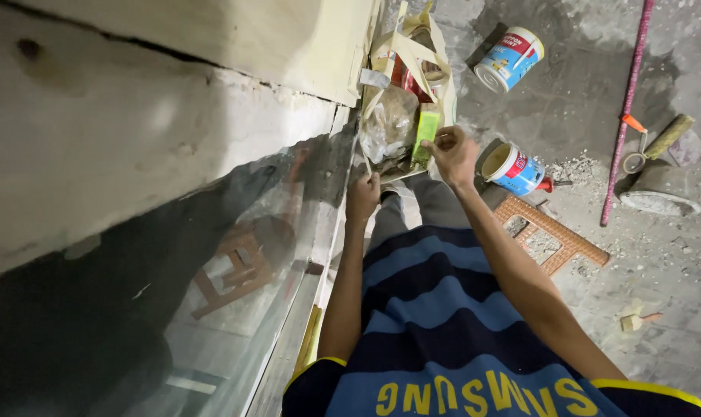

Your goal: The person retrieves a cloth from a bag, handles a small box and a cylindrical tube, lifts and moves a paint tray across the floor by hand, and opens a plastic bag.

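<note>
- Beyond my knees on the floor stands the cream bag [412,54], mouth open; my right hand [453,153] is at its near rim, grip pinched shut on the green packet [425,133], whose long axis runs away from me.
- My left hand [363,197] is nearer, grip curled shut on a thin stick [365,162] at the bag's left edge.
- Left is a glass pane [235,278]; right, paint cans [514,168] crowd close; open floor lies further right.

A green box [425,131] sits just left of the right hand [452,153], a blue-and-red labelled tin [514,169] just right, another tin [509,59] beyond.
</note>
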